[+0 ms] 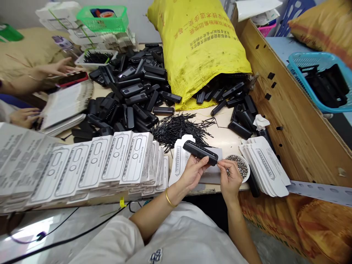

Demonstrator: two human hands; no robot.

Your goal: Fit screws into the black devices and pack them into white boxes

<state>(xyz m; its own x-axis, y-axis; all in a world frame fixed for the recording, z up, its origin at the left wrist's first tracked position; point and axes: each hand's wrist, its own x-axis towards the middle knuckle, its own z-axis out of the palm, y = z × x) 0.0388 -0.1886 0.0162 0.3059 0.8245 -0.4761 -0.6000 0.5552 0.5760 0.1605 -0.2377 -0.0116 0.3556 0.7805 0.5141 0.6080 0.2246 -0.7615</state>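
Gripping a black case [202,153] in our left hand [193,172] | our right hand [230,179], fingers [230,164] pinched narrow at its end, hold unclear | bowl [246,178] of metal bits [238,164] beside

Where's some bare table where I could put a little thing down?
A small bare patch of table lies between the thin black sticks and the black cases on the right, just beyond the white bowl. The left is crowded: white boxes in front, heaped black cases behind.
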